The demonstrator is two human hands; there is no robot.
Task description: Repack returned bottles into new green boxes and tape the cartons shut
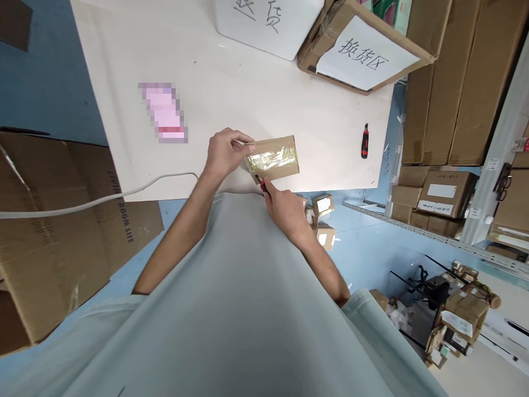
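A small brown cardboard box (pixel 285 144) with shiny clear tape across its top lies near the front edge of the white table (pixel 248 99). My left hand (pixel 227 151) is closed on the box's left end, thumb and fingers at its upper left corner. In my right hand (pixel 285 207) is a red and black cutter (pixel 263 185), held with its tip at the box's lower left edge. A second red and black cutter (pixel 365 142) rests at the table's right side, away from both hands.
A white bin (pixel 268 27) and an open cardboard box with a paper label (pixel 366 55) stand at the table's back. A pixelated pink item (pixel 165 113) and a white cable (pixel 99 202) are on the left. Large cartons (pixel 61 237) stand left; shelves with boxes (pixel 446 193) are at right.
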